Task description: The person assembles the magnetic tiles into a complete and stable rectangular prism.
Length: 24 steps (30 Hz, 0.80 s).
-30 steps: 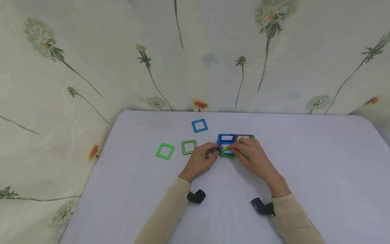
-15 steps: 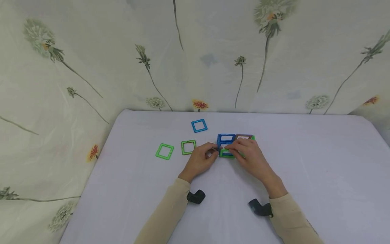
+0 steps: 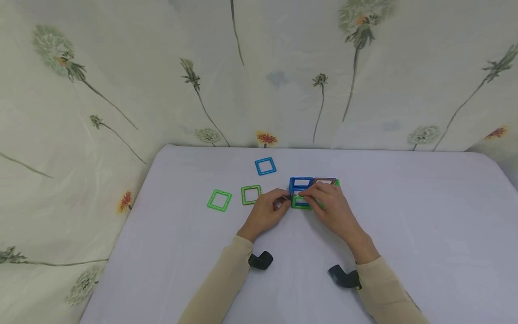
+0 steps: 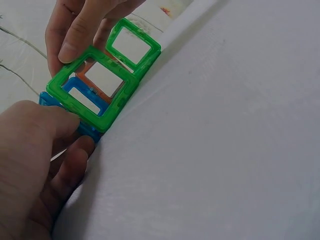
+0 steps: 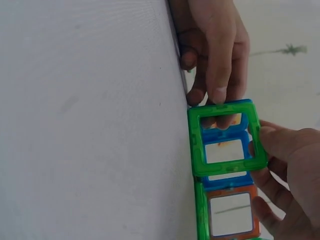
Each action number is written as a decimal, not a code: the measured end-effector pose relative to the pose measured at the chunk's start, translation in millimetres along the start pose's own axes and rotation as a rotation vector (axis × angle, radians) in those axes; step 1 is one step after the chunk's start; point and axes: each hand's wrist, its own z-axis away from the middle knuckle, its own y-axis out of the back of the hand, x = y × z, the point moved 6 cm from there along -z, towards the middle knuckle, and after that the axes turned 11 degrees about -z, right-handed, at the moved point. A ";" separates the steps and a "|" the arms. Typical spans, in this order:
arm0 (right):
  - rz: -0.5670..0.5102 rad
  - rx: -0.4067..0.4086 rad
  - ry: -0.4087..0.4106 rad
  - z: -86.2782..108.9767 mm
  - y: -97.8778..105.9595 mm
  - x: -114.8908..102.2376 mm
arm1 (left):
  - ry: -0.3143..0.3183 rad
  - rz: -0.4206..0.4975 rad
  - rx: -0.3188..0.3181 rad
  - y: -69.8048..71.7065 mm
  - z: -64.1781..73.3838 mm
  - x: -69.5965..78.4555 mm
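Observation:
A low row of square magnetic frame tiles stands on the white table. My right hand [image 3: 333, 209] pinches the upper edge of a green magnetic tile [image 5: 197, 145], which stands upright along the front of the row's left part. At the row's left end, the fingers of my left hand [image 3: 265, 216] grip a blue magnetic tile [image 4: 45, 98], partly hidden by them. Through the green frame, more blue tiles show behind it. An orange-brown tile [image 5: 232, 190] and another green tile [image 4: 137, 31] make up the right part.
Left of the row, two loose green tiles, one nearer [image 3: 251, 203] and one farther out [image 3: 219, 209], lie flat. A loose blue tile [image 3: 265, 173] lies behind them. Dark wrist mounts [image 3: 262, 261] stick out at both cuffs. Flower-patterned cloth rises behind the table [image 3: 194, 270].
My right hand has shifted slightly left, and the green tile it pinches has gone from slanted to more squarely in line with the row's left end. My left hand has stayed put.

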 end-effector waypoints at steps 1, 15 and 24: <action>-0.001 -0.002 -0.001 0.1 -0.2 -0.1 | -0.003 -0.001 -0.001 0.2 -0.1 0.3; -0.007 -0.033 -0.036 2.6 -2.4 2.0 | 0.004 0.010 -0.009 0.0 0.3 0.4; -0.047 -0.045 -0.029 2.2 -0.5 3.7 | 0.006 0.025 -0.011 -1.2 0.1 0.9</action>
